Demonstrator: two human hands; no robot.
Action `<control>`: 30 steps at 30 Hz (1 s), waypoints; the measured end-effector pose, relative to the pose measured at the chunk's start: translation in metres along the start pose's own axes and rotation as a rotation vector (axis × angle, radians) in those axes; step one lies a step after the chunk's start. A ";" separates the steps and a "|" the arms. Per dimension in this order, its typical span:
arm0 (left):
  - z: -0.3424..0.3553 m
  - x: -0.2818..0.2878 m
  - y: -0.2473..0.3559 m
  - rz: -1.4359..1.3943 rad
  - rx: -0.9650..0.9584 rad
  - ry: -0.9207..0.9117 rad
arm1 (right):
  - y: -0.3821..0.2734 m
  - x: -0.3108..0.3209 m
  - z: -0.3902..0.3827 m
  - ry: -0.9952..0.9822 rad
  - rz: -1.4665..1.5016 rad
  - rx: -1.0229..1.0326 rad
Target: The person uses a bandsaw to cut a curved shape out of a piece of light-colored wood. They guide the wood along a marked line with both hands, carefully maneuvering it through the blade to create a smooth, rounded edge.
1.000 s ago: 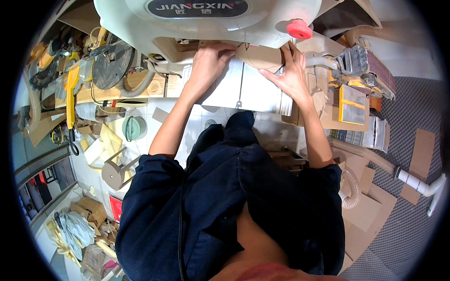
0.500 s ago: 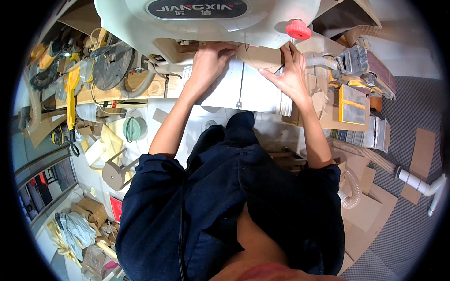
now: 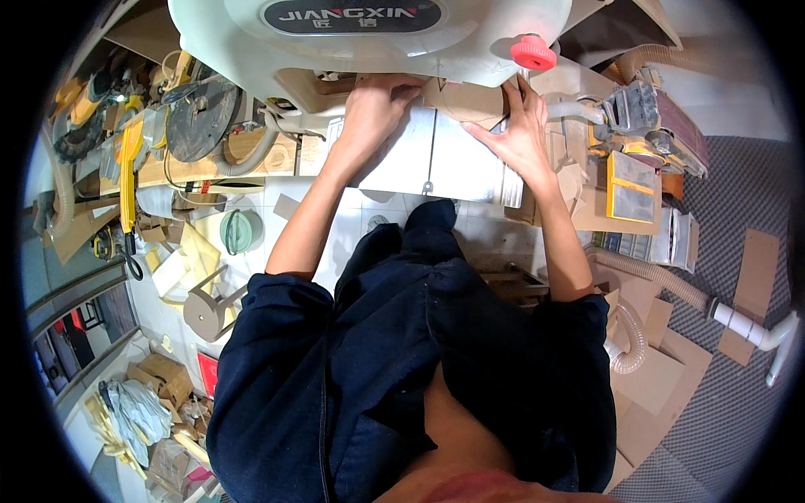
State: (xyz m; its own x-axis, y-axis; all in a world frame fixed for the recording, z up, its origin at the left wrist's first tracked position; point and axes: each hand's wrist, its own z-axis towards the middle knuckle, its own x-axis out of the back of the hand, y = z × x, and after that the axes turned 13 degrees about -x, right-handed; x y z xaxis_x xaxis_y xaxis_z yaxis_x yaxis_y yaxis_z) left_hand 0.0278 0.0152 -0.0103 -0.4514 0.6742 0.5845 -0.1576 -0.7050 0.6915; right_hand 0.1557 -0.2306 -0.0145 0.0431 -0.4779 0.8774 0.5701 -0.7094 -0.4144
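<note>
A flat brown board [image 3: 463,102] lies on the silvery metal table [image 3: 401,158] of a large pale machine [image 3: 360,52], partly under its housing. Pencil-like marks and a small red spot show near its far edge. My left hand [image 3: 376,111] is closed at the board's left end, fingers bent and their tips partly hidden by the housing. At the right end, my right hand [image 3: 524,126] grips the board, thumb along the near edge and fingers reaching up its far side. A dark slot runs down the table between my hands.
A red knob [image 3: 533,53] sticks out from the machine's right side. Leftward, a wooden bench [image 3: 251,159] carries tools and a dark round disc [image 3: 199,120]. A belt sander [image 3: 654,121] and a yellow-edged box [image 3: 633,189] stand right. Hoses and cardboard lie around.
</note>
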 end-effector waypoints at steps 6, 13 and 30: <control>0.001 0.001 0.000 -0.004 -0.034 0.024 | 0.000 0.000 0.001 0.007 0.000 -0.004; 0.003 -0.001 -0.003 -0.004 -0.022 0.024 | -0.001 -0.001 0.001 0.019 -0.003 -0.002; 0.005 -0.004 -0.008 0.045 -0.016 0.014 | -0.006 0.000 0.001 0.028 0.002 -0.014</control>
State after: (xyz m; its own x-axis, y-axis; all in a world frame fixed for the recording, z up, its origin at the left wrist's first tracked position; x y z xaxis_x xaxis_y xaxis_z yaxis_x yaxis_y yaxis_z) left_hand 0.0357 0.0197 -0.0160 -0.4707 0.6388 0.6086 -0.1513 -0.7380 0.6576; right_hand 0.1534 -0.2260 -0.0119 0.0215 -0.4932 0.8696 0.5584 -0.7156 -0.4196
